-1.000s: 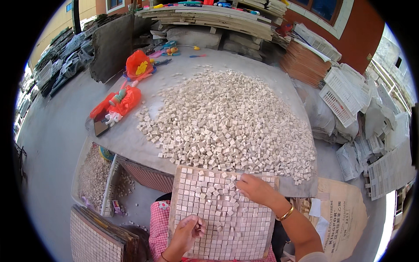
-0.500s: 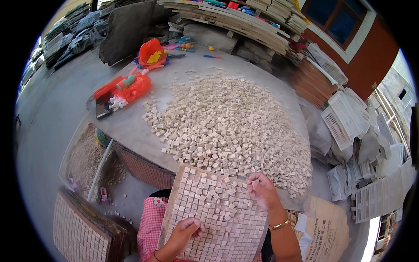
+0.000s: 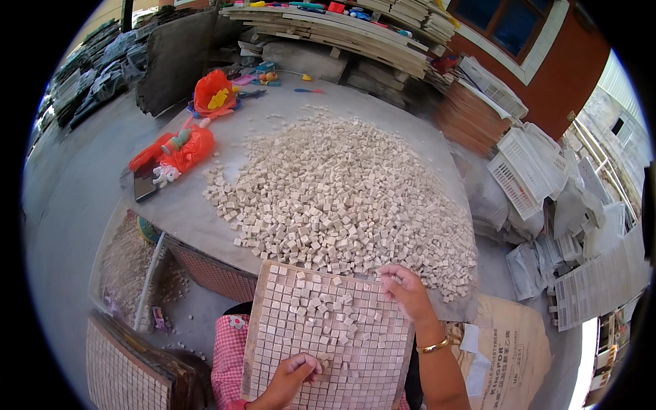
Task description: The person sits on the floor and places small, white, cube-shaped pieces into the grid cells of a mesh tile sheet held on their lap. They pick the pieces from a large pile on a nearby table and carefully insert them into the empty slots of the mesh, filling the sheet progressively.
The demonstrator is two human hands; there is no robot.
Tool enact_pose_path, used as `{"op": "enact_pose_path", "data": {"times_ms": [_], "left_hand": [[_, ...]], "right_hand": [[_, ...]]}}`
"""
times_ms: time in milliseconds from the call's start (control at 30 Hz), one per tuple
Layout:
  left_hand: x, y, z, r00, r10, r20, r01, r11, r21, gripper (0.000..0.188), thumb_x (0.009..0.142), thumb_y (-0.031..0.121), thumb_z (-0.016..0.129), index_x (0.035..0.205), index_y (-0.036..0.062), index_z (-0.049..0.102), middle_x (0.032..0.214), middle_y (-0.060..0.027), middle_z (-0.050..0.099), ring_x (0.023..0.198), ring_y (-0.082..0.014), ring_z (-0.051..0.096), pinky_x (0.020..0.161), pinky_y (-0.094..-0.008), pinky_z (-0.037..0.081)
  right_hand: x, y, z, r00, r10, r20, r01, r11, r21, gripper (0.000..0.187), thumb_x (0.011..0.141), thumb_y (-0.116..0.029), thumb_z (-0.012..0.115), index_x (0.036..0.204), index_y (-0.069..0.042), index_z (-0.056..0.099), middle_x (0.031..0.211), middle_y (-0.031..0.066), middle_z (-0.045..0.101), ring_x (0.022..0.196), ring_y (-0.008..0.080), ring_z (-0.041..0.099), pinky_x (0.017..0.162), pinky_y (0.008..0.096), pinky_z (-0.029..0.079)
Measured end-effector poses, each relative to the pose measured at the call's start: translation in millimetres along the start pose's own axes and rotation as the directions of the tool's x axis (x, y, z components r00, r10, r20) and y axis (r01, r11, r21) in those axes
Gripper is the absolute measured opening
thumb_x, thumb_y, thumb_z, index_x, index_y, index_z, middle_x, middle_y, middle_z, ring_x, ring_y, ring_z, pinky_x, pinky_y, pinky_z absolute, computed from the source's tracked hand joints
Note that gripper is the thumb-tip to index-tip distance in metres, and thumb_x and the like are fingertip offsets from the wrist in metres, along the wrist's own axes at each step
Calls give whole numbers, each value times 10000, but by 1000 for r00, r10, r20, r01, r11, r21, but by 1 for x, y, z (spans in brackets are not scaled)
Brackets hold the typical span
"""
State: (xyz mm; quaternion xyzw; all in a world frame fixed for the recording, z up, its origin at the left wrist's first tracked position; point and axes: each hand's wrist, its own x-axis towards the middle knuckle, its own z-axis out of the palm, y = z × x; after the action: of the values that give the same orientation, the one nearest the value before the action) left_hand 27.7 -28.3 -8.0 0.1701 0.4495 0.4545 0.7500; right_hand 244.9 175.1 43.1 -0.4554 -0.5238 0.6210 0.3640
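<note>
A square mosaic tray (image 3: pixel 255 321) with a raised rim rests on my lap, its grid filled with rows of small pale stone tiles. Loose tiles (image 3: pixel 322 306) lie scattered over its upper middle. My left hand (image 3: pixel 290 379) is closed low on the tray, fingertips beside a beige tile (image 3: pixel 324 365); whatever it holds is hidden. At the tray's upper right corner, my right hand (image 3: pixel 408 292) pinches what looks like a small stone tile by thumb and forefinger. Beyond the tray spreads a big heap of the same tiles (image 3: pixel 342 191).
The heap lies on a grey table (image 3: pixel 171 212). Red plastic bags (image 3: pixel 195 147), a dark phone (image 3: pixel 145 188) and toys sit at its left. Tile panels (image 3: pixel 126 365) stack at lower left beside a bin of chips (image 3: pixel 126 263). White plastic crates (image 3: pixel 523 171) and a paper sack (image 3: pixel 512 348) stand right.
My right hand has moved up to the tray's far edge, near the heap. My left hand has shifted slightly down and closer to the beige tile. The whole view has shifted slightly.
</note>
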Motion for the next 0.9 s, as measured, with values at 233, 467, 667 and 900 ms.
{"op": "enact_pose_path", "data": {"times_ms": [233,467,667,900], "left_hand": [[15,-26,12,990,112,84,-122,984,129,194,955,183,485,881,43,597,806,-35,617,702,-92,544,649,-221,438],[5,-25,7,998,68,-6,-67,994,83,183,943,150,466,854,49,590,768,-14,588,683,-84,525,634,-209,421],[-7,11,25,996,-88,-6,88,995,37,174,927,37,412,916,22,585,823,-39,576,724,-105,512,665,-234,431],[9,-29,2,996,31,84,-36,998,57,174,846,-19,406,838,35,572,775,-37,581,645,-99,490,615,-207,412]], "right_hand": [[-9,40,26,839,-539,78,305,347,-887,148,798,-87,644,928,-15,647,784,126,574,708,249,585,643,319,466],[-7,25,-21,1000,-20,25,12,955,295,203,853,-156,616,1006,-29,577,869,42,569,701,151,564,623,270,448],[-29,12,-43,988,-4,-157,81,870,487,197,885,-129,581,1036,-4,561,729,25,536,649,106,499,599,213,401],[-16,21,-27,946,-316,-77,234,826,-512,96,804,-85,676,881,-27,678,682,26,564,625,133,523,572,253,417]]}}
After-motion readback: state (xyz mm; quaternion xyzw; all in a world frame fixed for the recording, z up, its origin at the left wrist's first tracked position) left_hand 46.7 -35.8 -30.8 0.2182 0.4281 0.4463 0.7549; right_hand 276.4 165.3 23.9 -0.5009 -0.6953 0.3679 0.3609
